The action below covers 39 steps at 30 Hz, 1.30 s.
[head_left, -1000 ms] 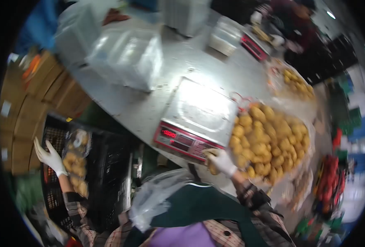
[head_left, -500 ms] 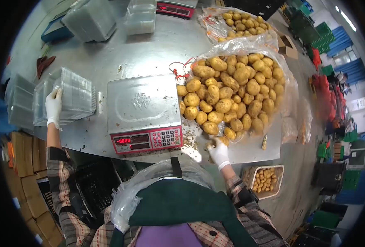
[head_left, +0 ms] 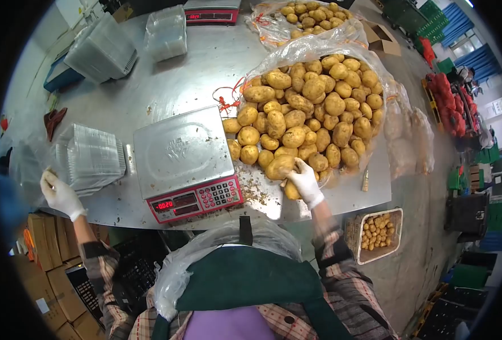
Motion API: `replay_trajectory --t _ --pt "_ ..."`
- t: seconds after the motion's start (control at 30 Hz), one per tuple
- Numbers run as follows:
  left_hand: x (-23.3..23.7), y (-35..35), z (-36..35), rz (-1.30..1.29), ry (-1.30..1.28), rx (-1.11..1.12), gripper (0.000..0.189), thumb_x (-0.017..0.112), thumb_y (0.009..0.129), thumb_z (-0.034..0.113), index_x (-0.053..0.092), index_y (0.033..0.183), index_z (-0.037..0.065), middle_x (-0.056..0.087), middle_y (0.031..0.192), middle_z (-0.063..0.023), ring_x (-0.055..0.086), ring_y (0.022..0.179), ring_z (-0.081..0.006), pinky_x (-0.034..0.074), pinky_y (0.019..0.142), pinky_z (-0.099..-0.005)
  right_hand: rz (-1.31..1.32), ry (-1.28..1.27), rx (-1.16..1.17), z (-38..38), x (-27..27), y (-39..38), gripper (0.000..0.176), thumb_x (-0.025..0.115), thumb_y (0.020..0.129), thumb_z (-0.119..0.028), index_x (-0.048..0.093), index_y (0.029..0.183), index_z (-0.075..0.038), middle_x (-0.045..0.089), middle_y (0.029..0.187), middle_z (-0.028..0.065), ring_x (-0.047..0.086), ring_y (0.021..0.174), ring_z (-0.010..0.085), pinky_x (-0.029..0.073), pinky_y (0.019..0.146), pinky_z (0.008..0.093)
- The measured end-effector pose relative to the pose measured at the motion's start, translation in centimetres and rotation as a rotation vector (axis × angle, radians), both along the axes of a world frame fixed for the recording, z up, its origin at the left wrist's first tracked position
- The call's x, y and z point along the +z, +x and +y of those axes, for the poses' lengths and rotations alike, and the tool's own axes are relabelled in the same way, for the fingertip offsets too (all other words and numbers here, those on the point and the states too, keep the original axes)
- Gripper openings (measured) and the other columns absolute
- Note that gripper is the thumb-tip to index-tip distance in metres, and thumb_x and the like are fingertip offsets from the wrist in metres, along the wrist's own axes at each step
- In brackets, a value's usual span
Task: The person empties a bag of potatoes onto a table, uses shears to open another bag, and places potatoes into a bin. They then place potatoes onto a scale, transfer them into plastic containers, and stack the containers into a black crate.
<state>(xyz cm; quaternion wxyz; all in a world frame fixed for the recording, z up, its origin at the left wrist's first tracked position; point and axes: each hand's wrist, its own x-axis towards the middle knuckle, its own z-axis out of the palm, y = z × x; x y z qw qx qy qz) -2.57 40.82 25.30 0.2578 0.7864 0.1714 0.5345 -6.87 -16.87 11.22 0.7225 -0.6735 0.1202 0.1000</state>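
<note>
My white-gloved left hand [head_left: 62, 195] is at the left edge of the steel table, its fingers curled together beside blurred clear plastic [head_left: 28, 164]; whether it grips that plastic cannot be made out. To its right is a stack of clear plastic containers [head_left: 95, 158]. My right hand [head_left: 306, 182], also gloved, is closed on a potato [head_left: 291, 191] at the front of the heap, its fingertips against a larger potato [head_left: 279, 167]. The heap of potatoes [head_left: 319, 113] lies on an opened clear bag. Left of it, a red-framed scale [head_left: 185, 153] bears only dirt crumbs and reads -0.020.
More containers [head_left: 100, 51] and a second scale [head_left: 211, 14] are at the back, beside another potato bag [head_left: 319, 20]. A basket of small potatoes [head_left: 401, 226] is on the floor right of the table. Cardboard boxes [head_left: 52, 283] are at lower left. Something blurred and blue [head_left: 8, 209] is at far left.
My left hand has come away from the container stack, toward me. My right hand has moved up onto the front potatoes. Plastic at far left is now blurred, and the view has shifted.
</note>
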Motion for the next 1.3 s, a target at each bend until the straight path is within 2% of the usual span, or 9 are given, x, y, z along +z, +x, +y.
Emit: replay_trajectory --t 0.13,0.43,0.57,0.7,0.87,1.0,1.07,1.2,1.3 --pt "-2.1 -2.9 -9.5 0.285 0.325 -0.404 0.008 0.062 0.087 0.006 0.064 0.094 0.003 0.065 0.091 -0.0106 0.062 0.082 -0.0242 0.049 0.072 -0.034 0.267 0.913 -0.076 1.1 3.8 -1.5 0.054 0.052 0.093 -0.037 0.041 0.131 -0.002 0.059 0.11 0.0262 0.058 0.053 0.0196 0.049 0.043 0.0297" --pt "-8.0 -6.5 -18.7 0.8 0.591 -1.049 0.026 0.067 0.076 0.015 0.063 0.102 0.009 0.058 0.095 -0.0098 0.054 0.098 -0.0302 0.042 0.09 -0.0429 0.309 1.372 0.29 6.3 5.4 -0.1 0.066 0.047 0.091 -0.051 0.037 0.137 -0.005 0.059 0.106 0.0207 0.052 0.054 0.0175 0.044 0.043 0.0275" --pt "-5.7 -6.7 -20.3 0.742 0.15 -1.035 0.084 0.069 0.078 0.043 0.034 0.142 0.004 0.04 0.139 -0.0207 0.039 0.126 -0.0386 0.029 0.108 -0.046 0.443 0.961 0.232 10.7 7.8 1.9 0.043 0.057 0.093 -0.037 0.045 0.125 -0.011 0.058 0.109 0.0127 0.059 0.077 0.0182 0.053 0.052 0.0313" --pt "-6.3 -5.0 -22.0 0.474 -0.059 -0.964 0.085 0.041 0.086 0.067 0.033 0.144 0.004 0.038 0.141 -0.0217 0.036 0.13 -0.0383 0.024 0.111 -0.0451 0.383 0.855 0.243 15.2 6.1 3.4 0.054 0.055 0.094 -0.038 0.038 0.135 -0.008 0.049 0.122 0.0164 0.057 0.108 0.0321 0.056 0.076 0.0487" --pt "-7.3 -3.7 -22.4 0.725 0.247 -0.82 0.066 0.066 0.08 0.033 0.045 0.137 0.01 0.038 0.141 -0.019 0.027 0.134 -0.0377 0.024 0.111 -0.0468 0.32 0.853 0.296 11.8 8.7 3.0 0.063 0.055 0.094 -0.038 0.034 0.137 0.003 0.047 0.132 0.0214 0.054 0.116 0.0364 0.052 0.09 0.0521" --pt "-9.3 -3.0 -21.2 0.796 0.318 -0.745 0.056 0.07 0.077 0.018 0.052 0.129 0.008 0.039 0.14 -0.0166 0.028 0.131 -0.0383 0.027 0.11 -0.0467 0.091 -0.229 0.058 4.4 1.5 4.1 0.042 0.057 0.092 -0.024 0.054 0.12 0.008 0.064 0.112 0.017 0.065 0.094 0.0232 0.056 0.076 0.0338" --pt "-9.2 -3.0 -21.0 0.795 0.292 -0.77 0.054 0.069 0.077 0.016 0.053 0.128 0.007 0.04 0.14 -0.0163 0.029 0.131 -0.0382 0.028 0.11 -0.0466 0.033 -0.242 -0.378 2.4 -3.7 4.1 0.056 0.071 0.077 -0.018 0.051 0.121 0.009 0.064 0.107 0.0204 0.063 0.093 0.0223 0.049 0.084 0.0324" --pt "-9.8 -3.1 -20.8 0.741 0.247 -0.71 0.052 0.068 0.077 0.013 0.054 0.126 0.008 0.042 0.138 -0.0152 0.032 0.13 -0.0363 0.029 0.109 -0.0461 0.171 -0.405 -0.57 0.6 -14.1 5.5 0.083 0.079 0.07 -0.03 0.039 0.125 0.017 0.054 0.122 0.0296 0.057 0.112 0.0337 0.045 0.095 0.0378" --pt "-10.2 -3.1 -20.2 0.736 0.252 -0.647 0.05 0.067 0.078 0.012 0.054 0.126 0.008 0.044 0.136 -0.014 0.035 0.129 -0.0348 0.029 0.108 -0.0459 0.456 -0.815 -0.466 3.6 -7.3 7.1 0.097 0.082 0.064 -0.04 0.036 0.126 0.019 0.053 0.12 0.033 0.055 0.114 0.0383 0.045 0.096 0.0401"
